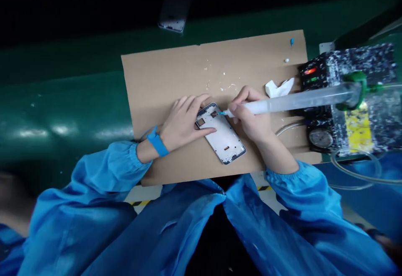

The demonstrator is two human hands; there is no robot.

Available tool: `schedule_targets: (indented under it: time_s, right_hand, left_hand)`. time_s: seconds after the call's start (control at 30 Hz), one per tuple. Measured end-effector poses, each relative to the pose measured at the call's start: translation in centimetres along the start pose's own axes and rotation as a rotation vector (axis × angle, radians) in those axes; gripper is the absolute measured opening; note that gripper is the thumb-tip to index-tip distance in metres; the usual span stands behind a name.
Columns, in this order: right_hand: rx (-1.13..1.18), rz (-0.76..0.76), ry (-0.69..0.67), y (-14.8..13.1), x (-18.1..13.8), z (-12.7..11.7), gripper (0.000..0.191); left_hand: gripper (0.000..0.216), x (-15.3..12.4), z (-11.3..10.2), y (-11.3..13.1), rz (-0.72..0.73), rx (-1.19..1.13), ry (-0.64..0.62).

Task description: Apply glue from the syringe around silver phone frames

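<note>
A silver phone frame (224, 137) lies face down on a brown cardboard sheet (163, 75). My left hand (184, 121) rests on its upper left corner, fingers spread and pressing it flat. My right hand (253, 114) is closed round a long clear glue syringe (301, 100). The syringe's blue tip (221, 112) touches the frame's top edge near the camera cut-out. A blue strap circles my left wrist (157, 142).
A speckled dispenser box (351, 100) with lit indicators and a gauge stands at the right, with clear tubing (354, 171) looping from it. A crumpled white wipe (279, 87) lies beside it. Another phone (174, 16) sits on the green belt (63, 108) behind the cardboard.
</note>
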State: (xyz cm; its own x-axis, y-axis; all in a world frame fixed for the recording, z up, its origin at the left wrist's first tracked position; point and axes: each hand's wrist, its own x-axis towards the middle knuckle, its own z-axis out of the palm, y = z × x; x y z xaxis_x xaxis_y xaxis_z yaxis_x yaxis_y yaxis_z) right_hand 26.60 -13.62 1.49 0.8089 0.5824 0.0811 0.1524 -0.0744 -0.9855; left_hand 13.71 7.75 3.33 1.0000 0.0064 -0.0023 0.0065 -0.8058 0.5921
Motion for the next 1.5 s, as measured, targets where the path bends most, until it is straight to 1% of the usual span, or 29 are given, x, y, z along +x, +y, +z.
schedule_targets:
  time_s: [0.1,0.2,0.3,0.37,0.53,0.7,0.8,0.9,1.03,1.2,1.37,1.5]
  right_hand:
    - [-0.014,-0.02,-0.072,0.5,0.1,0.4,0.058]
    - [-0.049,-0.035,-0.101,0.7,-0.3,0.3,0.054]
    - [-0.117,-0.042,-0.101,0.5,-0.7,0.2,0.044]
    - [-0.194,-0.033,-0.091,0.2,-0.9,0.2,0.042]
    - [-0.374,0.018,-0.073,-0.5,-1.1,0.3,0.048]
    - [-0.488,0.006,-0.055,-0.8,-1.1,0.5,0.055]
    - [-0.482,-0.005,-0.017,-0.9,-1.0,0.7,0.06]
    - [-0.431,0.015,0.007,-1.1,-0.9,0.8,0.064]
    - [-0.388,0.038,0.008,-1.1,-0.9,0.9,0.063]
    - [-0.388,0.016,0.0,-0.9,-1.1,0.8,0.059]
    - [-0.402,0.05,-0.028,-0.7,-1.2,0.7,0.06]
    - [-0.459,0.076,-0.01,-0.7,-1.2,0.6,0.061]
  left_hand:
    - [0.098,0.0,0.7,0.3,0.025,-0.081,-0.02]
    - [0.095,-0.1,1.0,0.2,0.018,-0.118,-0.025]
    - [0.092,0.0,1.2,0.1,0.011,-0.141,-0.012]
    - [0.092,0.0,1.3,0.1,0.004,-0.157,-0.006]
    - [0.089,0.3,1.2,0.2,-0.009,-0.168,-0.033]
    - [0.092,0.3,1.1,0.3,-0.011,-0.168,-0.034]
    - [0.093,0.3,1.1,0.3,-0.01,-0.173,-0.034]
    - [0.098,0.3,1.0,0.4,0.011,-0.132,-0.031]
    - [0.105,0.2,1.0,0.4,0.036,-0.089,-0.024]
    - [0.103,0.2,1.1,0.3,0.029,-0.108,-0.023]
    - [0.105,0.4,1.2,0.3,0.019,-0.102,-0.032]
    - [0.101,0.4,1.0,0.4,0.019,-0.122,-0.044]
